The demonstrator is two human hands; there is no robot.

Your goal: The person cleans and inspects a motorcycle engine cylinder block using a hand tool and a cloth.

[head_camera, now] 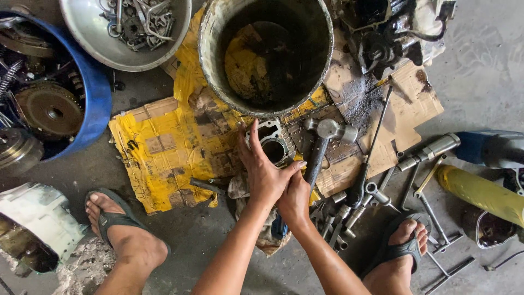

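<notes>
Looking down from my head camera, my left hand (pixel 262 169) lies open, fingers spread, on the grey metal engine cylinder block with its round bore (pixel 271 143), which rests on the stained yellow and brown flattened cardboard sheet (pixel 164 147) just below the big grimy round metal bucket (pixel 266 54). My right hand (pixel 295 202) sits tucked under the left wrist, curled around something; I cannot tell what, though a bit of blue handle (pixel 279 226) shows beneath it. Just right of the cylinder block lies a steel-headed hammer with a dark handle (pixel 323 141). Further right of the block, loose sockets, wrenches and rods (pixel 376 191) are scattered on the concrete. Up and left of the block stand a blue plastic tub of gears (pixel 95 93) and a shallow steel bowl of small wrenches (pixel 128 30). My sandalled feet flank the block below.
</notes>
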